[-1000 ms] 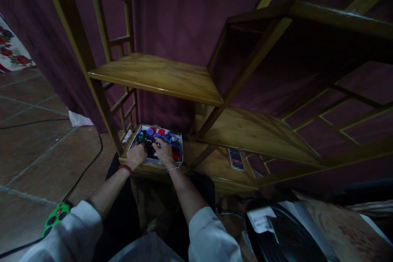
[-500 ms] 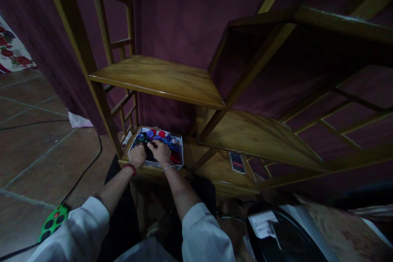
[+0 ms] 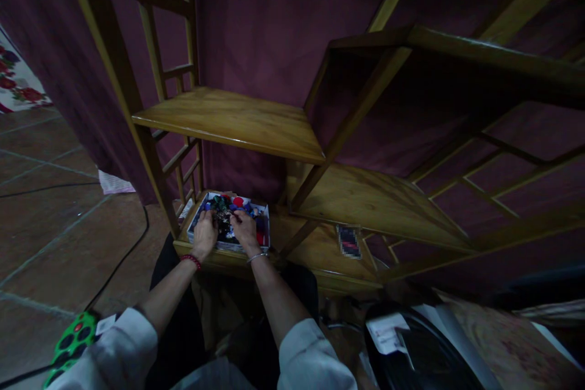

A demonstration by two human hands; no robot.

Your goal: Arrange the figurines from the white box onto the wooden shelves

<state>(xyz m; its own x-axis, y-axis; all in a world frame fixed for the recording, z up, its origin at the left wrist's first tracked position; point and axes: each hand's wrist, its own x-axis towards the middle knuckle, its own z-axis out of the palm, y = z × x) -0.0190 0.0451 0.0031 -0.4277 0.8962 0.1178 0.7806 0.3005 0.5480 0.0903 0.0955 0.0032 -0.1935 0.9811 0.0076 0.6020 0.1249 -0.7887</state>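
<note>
Left hand (image 3: 205,233) and right hand (image 3: 245,228) reach over the shallow white box (image 3: 268,233) near the front left corner of the lower shelf (image 3: 284,228), fingers curled; whether they grasp anything, I cannot tell. The dark small pieces (image 3: 222,220) between them look light, perhaps tangled, likely best pinched singly. Forearms extend forward, backs of hands up.

Area type: room, apparently in a home. Indicators: wooden display shelving (image 3: 228,114) from 10 to 2 o'clock, purple curtain (image 3: 260,30) behind, tiled floor (image 3: 55,274) at 8 o'clock, floral panel (image 3: 21,82) at 10.
</note>
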